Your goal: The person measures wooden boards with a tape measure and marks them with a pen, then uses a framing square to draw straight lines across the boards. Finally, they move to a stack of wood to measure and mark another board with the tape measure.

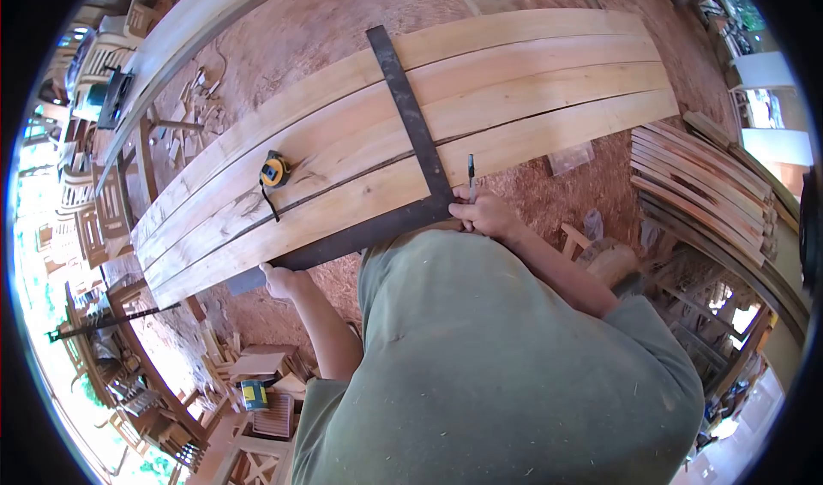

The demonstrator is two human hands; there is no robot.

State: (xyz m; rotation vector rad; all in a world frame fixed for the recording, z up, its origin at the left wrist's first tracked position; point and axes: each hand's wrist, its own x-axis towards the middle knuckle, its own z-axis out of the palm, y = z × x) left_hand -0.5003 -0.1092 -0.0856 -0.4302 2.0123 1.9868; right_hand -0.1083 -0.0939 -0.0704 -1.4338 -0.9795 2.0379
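Several long pale wooden planks [531, 82] lie side by side in front of me. A dark steel framing square [407, 99] rests across them, its short leg running along the near edge. My left hand [281, 279] presses on the end of that short leg at the near plank edge. My right hand [484, 212] holds a pen [471, 175] upright beside the square's long leg, tip on the nearest plank. A yellow tape measure [273, 173] sits on the planks to the left, its dark strap trailing toward me.
Sawdust covers the ground. A stack of short slats [699, 181] lies at the right. Another long board [184, 35] runs along the far left, with offcuts beside it. Wooden chair frames [94, 202] stand at the left, and a small yellow tool [252, 394] sits below.
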